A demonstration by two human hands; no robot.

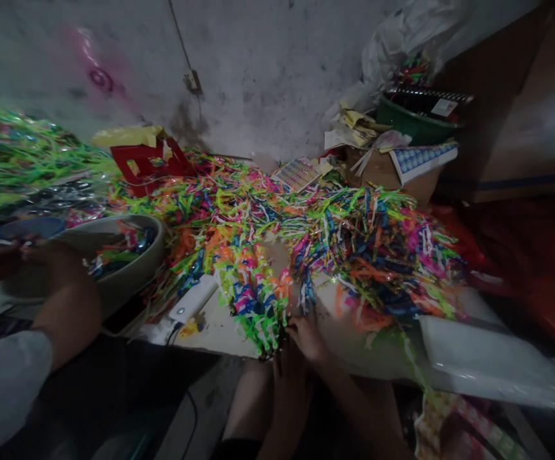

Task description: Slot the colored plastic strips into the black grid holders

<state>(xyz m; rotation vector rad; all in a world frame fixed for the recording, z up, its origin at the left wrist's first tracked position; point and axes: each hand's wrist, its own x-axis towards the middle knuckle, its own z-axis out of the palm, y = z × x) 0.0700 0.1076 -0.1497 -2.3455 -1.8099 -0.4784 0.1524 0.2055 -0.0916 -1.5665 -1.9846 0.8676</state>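
A large heap of small multicoloured plastic pieces (325,217) covers the table. In front of it, a bunch of them lies in rows (258,300), with green and white ends toward the table's front edge. My left hand (289,367) is low at that edge, just below the bunch, its fingers dark and mostly hidden. Beside it, my right hand (307,337) has its fingers bent together at the right side of the green ends; what lies between them is too small and dark to make out.
Another person's hands (42,255) are at a pale bowl (136,275) on the left. A white power strip (194,299) lies left of the bunch, a plastic-wrapped pack (488,358) at the right. Behind stand a red holder (150,166) and a green basket (414,121).
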